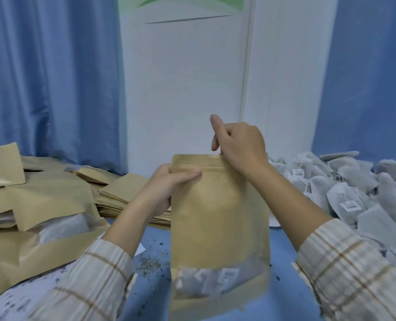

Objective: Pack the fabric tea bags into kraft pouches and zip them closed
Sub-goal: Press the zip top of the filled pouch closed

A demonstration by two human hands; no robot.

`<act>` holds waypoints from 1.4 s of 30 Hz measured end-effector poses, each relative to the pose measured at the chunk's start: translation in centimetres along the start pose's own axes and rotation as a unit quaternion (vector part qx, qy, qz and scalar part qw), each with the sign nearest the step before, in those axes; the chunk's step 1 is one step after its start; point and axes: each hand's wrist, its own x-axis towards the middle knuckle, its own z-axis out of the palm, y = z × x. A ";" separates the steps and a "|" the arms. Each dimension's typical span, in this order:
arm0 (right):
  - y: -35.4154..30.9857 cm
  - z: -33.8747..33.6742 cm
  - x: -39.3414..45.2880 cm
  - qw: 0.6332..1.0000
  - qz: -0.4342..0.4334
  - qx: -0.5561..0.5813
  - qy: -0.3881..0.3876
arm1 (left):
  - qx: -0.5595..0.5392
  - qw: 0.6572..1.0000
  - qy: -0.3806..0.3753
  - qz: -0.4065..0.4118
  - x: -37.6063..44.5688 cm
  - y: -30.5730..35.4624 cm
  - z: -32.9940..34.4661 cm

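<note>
A kraft pouch (218, 218) stands upright in the middle, with fabric tea bags showing through its clear window near the bottom. My left hand (169, 184) grips its upper left edge, thumb lying along the zip line. My right hand (238, 144) pinches the top right corner of the pouch, index finger raised. A large heap of grey fabric tea bags (359, 195) with small paper tags lies on the right.
A stack of flat kraft pouches (125, 195) lies behind my left hand. Filled pouches (37, 230) are piled at the left. Tea crumbs (150, 262) dot the blue table. Blue curtains and a white panel stand behind.
</note>
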 end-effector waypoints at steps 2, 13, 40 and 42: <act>1.7 -1.3 -0.3 0.992 0.032 0.101 -0.065 | -0.005 1.000 0.007 0.015 0.2 0.4 -0.5; 9.1 -4.8 -4.9 0.934 0.114 0.313 -0.127 | -0.044 0.995 0.041 0.074 1.0 -0.6 -1.4; 0.7 -2.0 -1.9 0.898 -0.168 -0.338 0.226 | 0.058 0.957 0.228 0.170 0.8 0.0 7.2; 0.5 -2.0 -1.8 0.896 -0.155 -0.320 0.265 | 0.061 0.959 0.222 0.168 0.6 -0.2 7.0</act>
